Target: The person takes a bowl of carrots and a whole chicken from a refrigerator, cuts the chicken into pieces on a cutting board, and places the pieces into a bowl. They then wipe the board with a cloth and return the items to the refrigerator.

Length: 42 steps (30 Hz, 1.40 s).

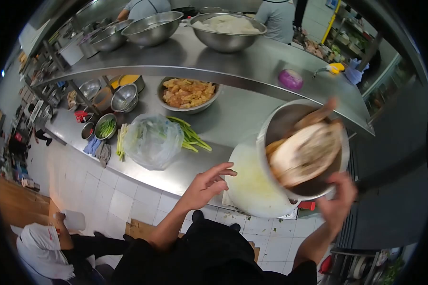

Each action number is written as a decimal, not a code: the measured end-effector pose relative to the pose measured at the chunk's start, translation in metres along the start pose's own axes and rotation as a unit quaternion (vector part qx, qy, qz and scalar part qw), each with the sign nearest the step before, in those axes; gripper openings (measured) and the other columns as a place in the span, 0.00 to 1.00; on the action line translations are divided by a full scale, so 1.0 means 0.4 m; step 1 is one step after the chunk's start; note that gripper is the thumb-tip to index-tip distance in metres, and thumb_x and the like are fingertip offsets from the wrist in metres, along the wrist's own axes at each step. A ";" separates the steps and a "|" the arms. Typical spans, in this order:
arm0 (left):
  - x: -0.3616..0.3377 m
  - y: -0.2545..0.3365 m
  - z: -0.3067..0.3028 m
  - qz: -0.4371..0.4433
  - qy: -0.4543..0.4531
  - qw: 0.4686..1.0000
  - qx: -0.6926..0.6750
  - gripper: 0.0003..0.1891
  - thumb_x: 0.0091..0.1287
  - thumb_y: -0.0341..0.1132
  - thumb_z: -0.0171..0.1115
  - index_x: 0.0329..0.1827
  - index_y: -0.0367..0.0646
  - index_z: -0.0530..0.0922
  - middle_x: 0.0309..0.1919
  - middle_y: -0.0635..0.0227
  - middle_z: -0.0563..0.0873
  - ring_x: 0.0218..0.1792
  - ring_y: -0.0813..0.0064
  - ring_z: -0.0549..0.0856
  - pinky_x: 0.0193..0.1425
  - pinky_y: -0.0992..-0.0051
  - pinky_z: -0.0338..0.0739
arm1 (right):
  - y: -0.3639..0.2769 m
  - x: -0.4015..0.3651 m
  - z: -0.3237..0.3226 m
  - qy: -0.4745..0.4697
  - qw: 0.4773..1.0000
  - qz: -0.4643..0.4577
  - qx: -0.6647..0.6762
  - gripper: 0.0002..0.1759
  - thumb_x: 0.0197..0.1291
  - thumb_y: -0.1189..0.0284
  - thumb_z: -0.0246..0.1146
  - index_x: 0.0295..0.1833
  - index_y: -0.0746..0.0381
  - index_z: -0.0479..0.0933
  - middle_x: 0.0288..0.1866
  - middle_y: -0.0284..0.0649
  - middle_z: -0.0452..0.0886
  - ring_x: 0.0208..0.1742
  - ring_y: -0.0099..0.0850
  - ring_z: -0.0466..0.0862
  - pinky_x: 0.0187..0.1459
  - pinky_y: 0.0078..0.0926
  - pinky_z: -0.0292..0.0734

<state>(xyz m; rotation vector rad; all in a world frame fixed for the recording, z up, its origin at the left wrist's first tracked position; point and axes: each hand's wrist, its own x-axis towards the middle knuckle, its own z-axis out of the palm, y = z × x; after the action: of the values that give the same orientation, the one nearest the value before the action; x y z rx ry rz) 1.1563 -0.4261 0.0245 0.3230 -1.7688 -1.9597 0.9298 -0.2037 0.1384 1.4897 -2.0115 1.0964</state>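
A large metal pot [264, 142] tilts toward me over the right end of the steel counter. Inside it is a big pale and brown piece of food [302, 154], blurred, whose kind I cannot make out. My right hand [336, 202] grips the pot's near right rim. Held apart from the pot, my left hand [207, 185] has its fingers spread and nothing in it. Beneath the pot lies a pale round cutting board [252, 197], partly hidden by it. A clear plastic bag [153, 142] rests on green stalks [191, 135] to the left.
A bowl of marinated meat pieces [188, 93] stands under the raised shelf [176, 59]. On that shelf are several steel bowls [152, 29], a red onion [290, 80] and a yellow-handled tool [336, 68]. Another person [45, 244] is at lower left, holding a white container [74, 220].
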 end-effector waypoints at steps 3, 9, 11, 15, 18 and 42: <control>-0.017 -0.061 -0.018 -0.033 -0.045 0.989 0.140 0.25 0.67 0.36 0.58 0.66 0.41 0.69 0.52 0.68 0.82 0.40 0.79 0.81 0.41 0.76 0.77 | 0.018 0.130 -0.075 0.083 0.986 0.092 0.114 0.17 0.47 0.81 0.67 0.43 0.64 0.70 0.38 0.31 0.71 0.40 0.21 0.71 0.43 0.17 0.68; -0.142 -0.219 -0.059 -0.117 -0.021 0.961 0.248 0.23 0.63 0.36 0.65 0.61 0.41 0.73 0.47 0.58 0.84 0.37 0.68 0.84 0.42 0.72 0.79 | 0.170 0.292 -0.058 0.101 0.982 0.146 0.059 0.15 0.60 0.70 0.67 0.45 0.63 0.71 0.34 0.29 0.74 0.35 0.16 0.72 0.38 0.15 0.68; -0.183 -0.245 -0.085 -0.129 0.003 0.956 0.262 0.25 0.63 0.35 0.66 0.62 0.42 0.72 0.47 0.57 0.84 0.37 0.67 0.85 0.42 0.71 0.79 | 0.169 0.313 -0.024 0.140 0.971 0.193 -0.005 0.18 0.58 0.61 0.69 0.44 0.63 0.73 0.29 0.32 0.79 0.34 0.19 0.75 0.37 0.18 0.70; -0.225 -0.248 -0.143 -0.163 0.058 0.931 0.321 0.30 0.62 0.35 0.66 0.68 0.48 0.67 0.45 0.56 0.84 0.32 0.65 0.85 0.39 0.70 0.80 | 0.130 0.335 -0.007 0.138 0.961 0.180 -0.157 0.25 0.56 0.54 0.68 0.50 0.62 0.74 0.31 0.39 0.83 0.30 0.27 0.80 0.37 0.24 0.74; -0.240 -0.241 -0.177 -0.168 0.076 0.919 0.349 0.30 0.61 0.35 0.66 0.67 0.48 0.67 0.45 0.56 0.84 0.31 0.63 0.85 0.38 0.69 0.80 | 0.081 0.298 -0.010 0.148 0.966 0.191 -0.094 0.30 0.60 0.59 0.67 0.62 0.63 0.68 0.38 0.41 0.84 0.31 0.23 0.80 0.36 0.20 0.74; -0.406 -0.390 -1.327 -0.141 0.402 0.633 0.646 0.35 0.56 0.34 0.62 0.70 0.44 0.62 0.65 0.49 0.68 0.64 0.47 0.67 0.68 0.56 0.64 | 0.051 -0.955 0.272 -0.479 0.711 0.506 0.093 0.10 0.59 0.70 0.57 0.31 0.66 0.79 0.23 0.40 0.82 0.22 0.29 0.82 0.27 0.26 0.76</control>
<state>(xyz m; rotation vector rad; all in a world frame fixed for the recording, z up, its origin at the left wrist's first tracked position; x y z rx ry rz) 1.5193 -0.7983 -0.2245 1.6699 -2.0822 -0.0616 1.0576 -0.0534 -0.2069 1.0129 -3.8456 0.8844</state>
